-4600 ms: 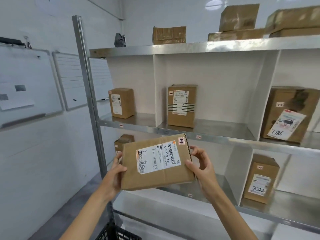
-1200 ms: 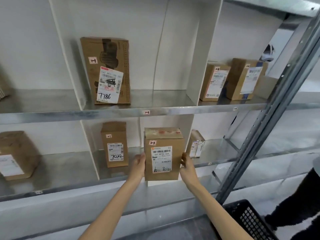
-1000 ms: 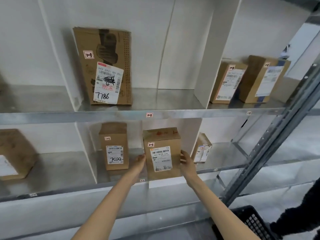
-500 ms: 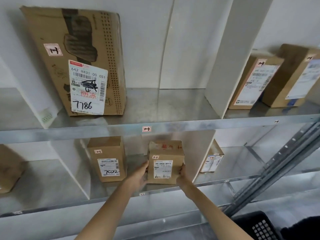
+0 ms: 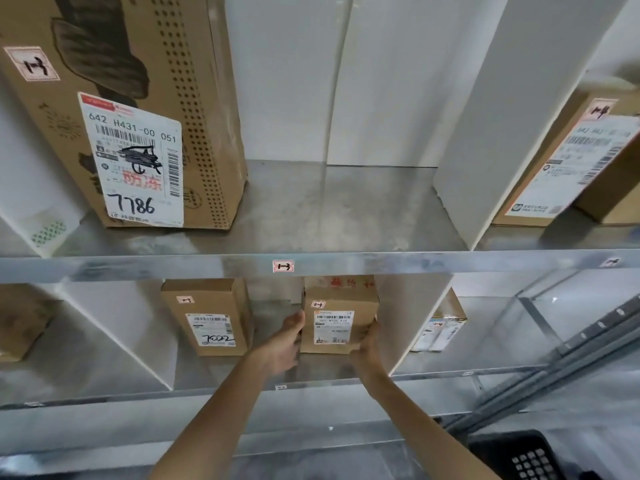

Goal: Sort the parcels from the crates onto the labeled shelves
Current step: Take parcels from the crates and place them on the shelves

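Note:
A small brown cardboard parcel [image 5: 337, 315] with a white barcode label stands upright on the lower metal shelf [image 5: 311, 370], inside the compartment under the tag "1-3". My left hand [image 5: 285, 342] presses its left side and my right hand [image 5: 367, 344] its right side, so both hold it. Beside it on the left stands another brown parcel [image 5: 209, 317] marked 7022.
The upper shelf [image 5: 329, 216] carries a large box [image 5: 131, 109] marked 7786 at left and labelled parcels [image 5: 568, 164] at right. White dividers [image 5: 415, 317] split the compartments. A grey upright [image 5: 568, 362] slants at the right, with a black crate [image 5: 519, 457] below it.
The parcel has gone from in front of the shelf edge deeper into the lower compartment, and now rests on the shelf. My view has moved closer to the shelves.

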`<state>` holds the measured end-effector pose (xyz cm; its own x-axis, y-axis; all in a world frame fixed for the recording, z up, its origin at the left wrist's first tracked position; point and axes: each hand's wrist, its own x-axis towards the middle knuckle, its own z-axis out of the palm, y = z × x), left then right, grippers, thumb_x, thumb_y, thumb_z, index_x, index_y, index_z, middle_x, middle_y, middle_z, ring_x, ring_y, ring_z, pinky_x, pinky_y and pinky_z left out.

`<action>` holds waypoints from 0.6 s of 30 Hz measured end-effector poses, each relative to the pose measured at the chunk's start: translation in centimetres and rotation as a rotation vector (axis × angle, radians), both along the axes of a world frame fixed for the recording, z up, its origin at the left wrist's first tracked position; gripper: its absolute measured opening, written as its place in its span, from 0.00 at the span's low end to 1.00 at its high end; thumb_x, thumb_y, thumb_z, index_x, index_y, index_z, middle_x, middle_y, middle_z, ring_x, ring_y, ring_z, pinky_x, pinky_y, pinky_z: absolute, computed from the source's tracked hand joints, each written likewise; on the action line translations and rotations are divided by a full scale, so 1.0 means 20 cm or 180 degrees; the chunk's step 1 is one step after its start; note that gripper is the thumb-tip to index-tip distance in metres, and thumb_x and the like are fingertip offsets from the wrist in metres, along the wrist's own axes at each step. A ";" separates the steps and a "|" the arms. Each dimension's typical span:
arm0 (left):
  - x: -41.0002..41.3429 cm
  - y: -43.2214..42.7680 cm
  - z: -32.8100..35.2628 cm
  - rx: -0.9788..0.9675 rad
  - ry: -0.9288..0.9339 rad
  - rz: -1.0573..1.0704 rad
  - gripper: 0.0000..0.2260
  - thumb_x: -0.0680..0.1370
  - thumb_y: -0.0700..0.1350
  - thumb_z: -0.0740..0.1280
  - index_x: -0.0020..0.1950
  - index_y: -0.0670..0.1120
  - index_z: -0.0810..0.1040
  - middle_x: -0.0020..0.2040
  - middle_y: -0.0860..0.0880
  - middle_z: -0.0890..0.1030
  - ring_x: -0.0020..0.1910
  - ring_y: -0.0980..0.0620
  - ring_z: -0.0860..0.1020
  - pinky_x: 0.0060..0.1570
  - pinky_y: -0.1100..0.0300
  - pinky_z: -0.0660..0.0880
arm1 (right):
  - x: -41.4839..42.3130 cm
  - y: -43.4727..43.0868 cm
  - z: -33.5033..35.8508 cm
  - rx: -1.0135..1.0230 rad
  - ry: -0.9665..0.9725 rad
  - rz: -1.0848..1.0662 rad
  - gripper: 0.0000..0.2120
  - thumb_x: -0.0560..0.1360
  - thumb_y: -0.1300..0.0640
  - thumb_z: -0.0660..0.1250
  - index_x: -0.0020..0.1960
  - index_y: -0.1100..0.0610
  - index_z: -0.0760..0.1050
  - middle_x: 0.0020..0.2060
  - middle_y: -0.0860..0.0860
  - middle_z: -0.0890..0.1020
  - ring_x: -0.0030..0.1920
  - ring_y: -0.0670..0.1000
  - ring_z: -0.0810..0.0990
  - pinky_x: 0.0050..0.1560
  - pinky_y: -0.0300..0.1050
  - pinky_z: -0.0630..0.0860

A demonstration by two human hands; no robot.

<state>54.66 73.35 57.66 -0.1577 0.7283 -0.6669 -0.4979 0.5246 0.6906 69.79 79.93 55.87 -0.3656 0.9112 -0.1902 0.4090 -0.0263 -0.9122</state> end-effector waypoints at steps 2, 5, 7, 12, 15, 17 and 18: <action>0.01 0.03 0.00 0.0076 -0.0030 0.0079 0.19 0.80 0.59 0.51 0.67 0.53 0.60 0.58 0.50 0.78 0.50 0.54 0.77 0.47 0.58 0.72 | -0.02 0.04 -0.03 -0.0050 0.0096 -0.0005 0.38 0.69 0.64 0.61 0.74 0.55 0.49 0.64 0.52 0.70 0.62 0.53 0.72 0.62 0.50 0.74; 0.00 0.07 -0.02 0.0113 -0.0009 0.0109 0.19 0.80 0.59 0.52 0.68 0.52 0.60 0.61 0.48 0.76 0.50 0.53 0.77 0.41 0.61 0.73 | -0.04 0.09 -0.08 -0.0154 0.0105 -0.0016 0.41 0.71 0.71 0.63 0.75 0.53 0.46 0.64 0.52 0.71 0.60 0.52 0.74 0.59 0.47 0.75; -0.01 0.08 -0.04 0.0094 -0.0043 0.0145 0.20 0.79 0.59 0.53 0.67 0.52 0.62 0.61 0.47 0.77 0.50 0.52 0.77 0.35 0.61 0.73 | -0.05 0.10 -0.05 -0.0205 0.0161 -0.0038 0.40 0.71 0.73 0.62 0.75 0.53 0.45 0.63 0.53 0.71 0.60 0.52 0.74 0.56 0.42 0.76; -0.04 0.08 -0.09 0.0085 -0.0020 0.0175 0.23 0.75 0.60 0.60 0.67 0.53 0.64 0.59 0.47 0.79 0.51 0.50 0.78 0.41 0.57 0.73 | -0.06 0.10 -0.06 -0.0237 0.0194 -0.0107 0.40 0.72 0.73 0.61 0.76 0.55 0.45 0.67 0.55 0.69 0.59 0.49 0.72 0.55 0.39 0.72; -0.04 0.07 -0.07 0.0116 -0.0085 0.0215 0.22 0.77 0.59 0.60 0.67 0.50 0.67 0.61 0.45 0.78 0.55 0.48 0.77 0.43 0.57 0.73 | -0.06 0.09 -0.05 -0.0319 0.0110 -0.0155 0.42 0.71 0.74 0.59 0.76 0.54 0.43 0.70 0.56 0.66 0.58 0.50 0.72 0.55 0.41 0.72; -0.03 0.07 -0.08 0.0174 -0.0033 0.0473 0.21 0.78 0.58 0.59 0.69 0.50 0.66 0.65 0.46 0.76 0.63 0.46 0.74 0.51 0.56 0.74 | -0.06 0.07 -0.03 -0.0376 -0.0052 -0.0275 0.40 0.72 0.75 0.58 0.77 0.56 0.42 0.72 0.56 0.63 0.60 0.53 0.71 0.55 0.40 0.69; -0.02 0.07 -0.08 0.0169 0.0074 0.0635 0.22 0.79 0.58 0.57 0.71 0.52 0.64 0.69 0.47 0.71 0.67 0.47 0.70 0.59 0.54 0.71 | -0.06 0.06 -0.03 -0.0387 -0.0185 -0.0355 0.39 0.73 0.74 0.57 0.77 0.58 0.42 0.73 0.57 0.60 0.63 0.56 0.69 0.57 0.41 0.67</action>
